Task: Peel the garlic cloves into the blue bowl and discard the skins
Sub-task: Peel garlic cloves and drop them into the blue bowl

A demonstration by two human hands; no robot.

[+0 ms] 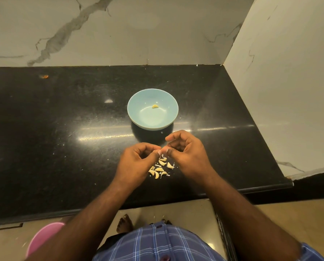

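A light blue bowl (136,117) stands on the black counter with one peeled garlic clove (155,106) inside it. Just in front of the bowl, my left hand (136,162) and my right hand (187,155) meet fingertip to fingertip. Both pinch a small garlic clove (155,151) that is mostly hidden by the fingers. Below the hands lies a small pile of several unpeeled cloves (160,169) with bits of white skin among them.
The black granite counter (63,129) ends at a marble wall behind and a side wall on the right. A pink bin (42,240) stands on the floor at lower left. An orange scrap (44,76) lies at the far left.
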